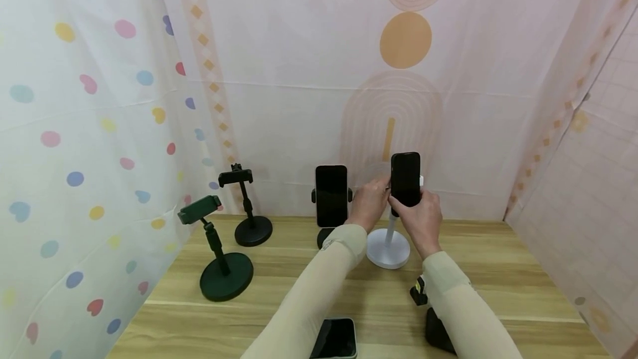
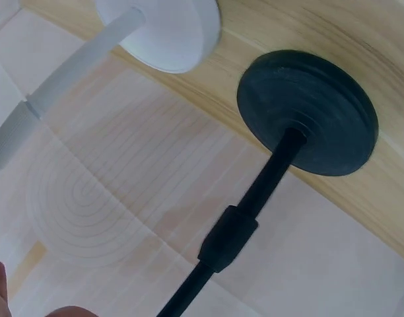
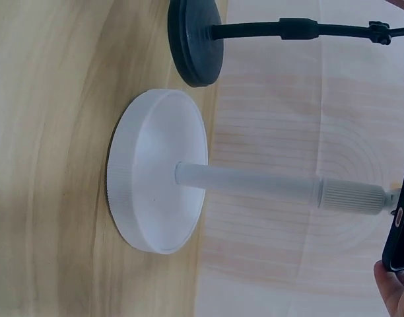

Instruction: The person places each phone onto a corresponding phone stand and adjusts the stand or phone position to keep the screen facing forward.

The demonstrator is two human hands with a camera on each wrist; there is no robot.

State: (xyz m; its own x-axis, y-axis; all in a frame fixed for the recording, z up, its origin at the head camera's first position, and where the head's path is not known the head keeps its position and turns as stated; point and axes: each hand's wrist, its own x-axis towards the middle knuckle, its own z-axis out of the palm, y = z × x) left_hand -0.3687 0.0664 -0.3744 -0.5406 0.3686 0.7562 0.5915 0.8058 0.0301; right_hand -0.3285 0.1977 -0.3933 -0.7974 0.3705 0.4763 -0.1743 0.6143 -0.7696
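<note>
A black smartphone [image 1: 405, 179] stands upright at the head of a white phone stand [image 1: 388, 249]. At the phone's lower end, my right hand [image 1: 422, 219] grips it, thumb across the front and fingers round the right edge. My left hand [image 1: 370, 203] holds the left side of the stand's clamp, its fingertips partly hidden behind the phone. A bit of white clamp shows past the phone's right edge. The right wrist view shows the white round base [image 3: 164, 172] flat on the table and the phone's lower corner [image 3: 395, 247] beside my fingers.
Left of my left hand, a second phone [image 1: 331, 195] sits in a black stand [image 2: 307, 112]. Farther left are an unloaded black stand [image 1: 253, 230] and a dark green one [image 1: 226, 277]. Another phone [image 1: 338, 338] lies near the front, partly under my left sleeve. Dark items [image 1: 437, 331] lie by my right forearm.
</note>
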